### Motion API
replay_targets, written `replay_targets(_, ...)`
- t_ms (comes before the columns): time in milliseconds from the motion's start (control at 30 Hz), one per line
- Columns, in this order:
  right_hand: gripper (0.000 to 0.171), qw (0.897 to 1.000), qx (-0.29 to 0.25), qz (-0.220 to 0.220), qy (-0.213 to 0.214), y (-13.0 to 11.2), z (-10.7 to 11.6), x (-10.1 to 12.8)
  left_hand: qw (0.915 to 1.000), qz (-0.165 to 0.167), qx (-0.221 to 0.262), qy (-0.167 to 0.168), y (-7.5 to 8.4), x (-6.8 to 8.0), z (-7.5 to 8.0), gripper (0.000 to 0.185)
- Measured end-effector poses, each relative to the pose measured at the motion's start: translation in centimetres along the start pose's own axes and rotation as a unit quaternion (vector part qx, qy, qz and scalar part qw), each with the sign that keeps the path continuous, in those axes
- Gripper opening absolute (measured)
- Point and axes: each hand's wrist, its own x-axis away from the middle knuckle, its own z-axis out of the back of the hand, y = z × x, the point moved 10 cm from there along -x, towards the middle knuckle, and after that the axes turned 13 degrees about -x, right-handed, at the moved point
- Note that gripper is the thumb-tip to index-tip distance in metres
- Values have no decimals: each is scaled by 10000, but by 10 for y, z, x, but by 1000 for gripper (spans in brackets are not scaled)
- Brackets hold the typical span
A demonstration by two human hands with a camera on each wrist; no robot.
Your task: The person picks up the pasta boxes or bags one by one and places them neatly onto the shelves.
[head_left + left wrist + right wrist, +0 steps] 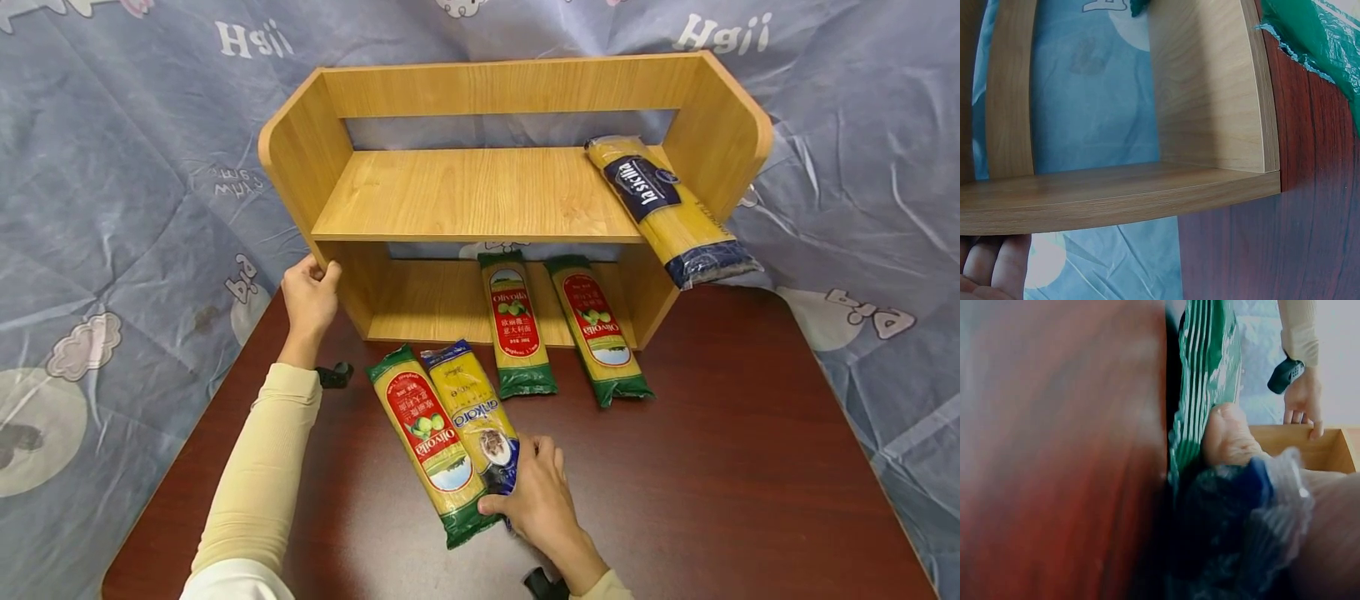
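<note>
A wooden two-tier shelf (480, 196) stands on a dark red table (712, 467). My left hand (311, 279) grips the front edge of its left side panel; its fingers (997, 265) show behind the panel (1210, 94) in the left wrist view. My right hand (525, 492) pinches the near end of a yellow pasta packet with blue ends (472, 412), thumb (1225, 434) pressed on the crumpled blue plastic (1235, 500). Touching that packet's left side lies a green-and-red pasta packet (423, 437).
Two more green-and-red packets (516, 325) (600, 333) lie half on the lower shelf, half on the table. A blue-labelled packet (667, 208) lies on the upper shelf's right end, overhanging the front. A patterned blue cloth (112, 208) hangs around the table.
</note>
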Motion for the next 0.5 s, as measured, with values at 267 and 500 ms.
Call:
replay_targets(267, 89, 9997, 149, 183, 58, -3, 8, -2, 10000, -13, -28, 2, -1, 0, 0, 18)
replay_targets(500, 79, 9979, 474, 397, 198, -10, 12, -1, 10000, -13, 63, 68, 2, 0, 2, 17)
